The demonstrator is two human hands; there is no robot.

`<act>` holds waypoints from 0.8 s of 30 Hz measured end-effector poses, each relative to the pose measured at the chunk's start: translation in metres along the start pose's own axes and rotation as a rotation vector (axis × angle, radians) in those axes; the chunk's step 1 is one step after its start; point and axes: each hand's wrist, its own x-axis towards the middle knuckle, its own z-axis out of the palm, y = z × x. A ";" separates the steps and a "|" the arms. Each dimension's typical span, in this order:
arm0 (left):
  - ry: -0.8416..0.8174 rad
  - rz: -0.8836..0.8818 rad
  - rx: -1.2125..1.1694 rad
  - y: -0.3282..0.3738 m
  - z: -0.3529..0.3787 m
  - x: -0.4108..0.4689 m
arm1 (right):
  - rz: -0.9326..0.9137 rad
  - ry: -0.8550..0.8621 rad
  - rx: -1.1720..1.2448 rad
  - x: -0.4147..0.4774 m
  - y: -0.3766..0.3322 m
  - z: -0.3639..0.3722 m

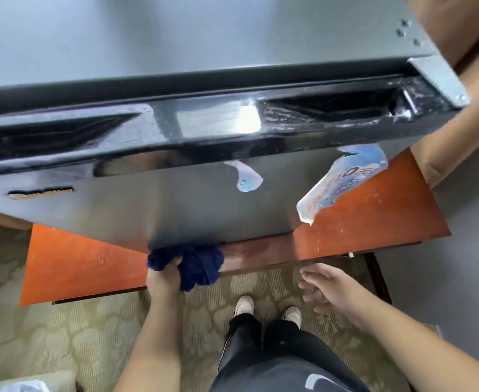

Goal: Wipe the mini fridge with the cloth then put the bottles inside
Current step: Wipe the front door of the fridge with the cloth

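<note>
The black mini fridge [136,202] fills the upper view, seen from above, its door shut and its glossy top edge wet in places. My left hand [163,274] grips a bunched dark blue cloth [197,265] and presses it against the bottom edge of the fridge door. My right hand [327,290] hovers to the right with relaxed fingers, holding nothing. A peeling sticker [342,182] hangs from the door's right side, and a smaller torn scrap [246,176] sticks near the middle. No bottles are in view.
The fridge stands on an orange-brown wooden cabinet top [77,267]. Patterned beige carpet [63,335] lies below, with my feet [266,309] on it. A wooden panel [458,35] stands at the upper right, beside a grey wall.
</note>
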 end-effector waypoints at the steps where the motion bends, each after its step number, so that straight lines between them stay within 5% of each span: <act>1: 0.030 0.017 -0.002 0.013 -0.007 -0.006 | -0.005 -0.005 0.004 0.000 0.001 -0.001; 9: -0.066 -0.114 -0.115 -0.009 0.016 -0.005 | -0.029 -0.045 0.078 -0.003 -0.001 -0.021; 19: -0.252 -0.400 -0.212 -0.049 0.187 -0.109 | -0.029 -0.115 0.120 0.021 0.030 -0.107; 24: -0.284 -0.363 -0.329 -0.050 0.260 -0.168 | -0.076 -0.116 0.122 0.033 0.044 -0.197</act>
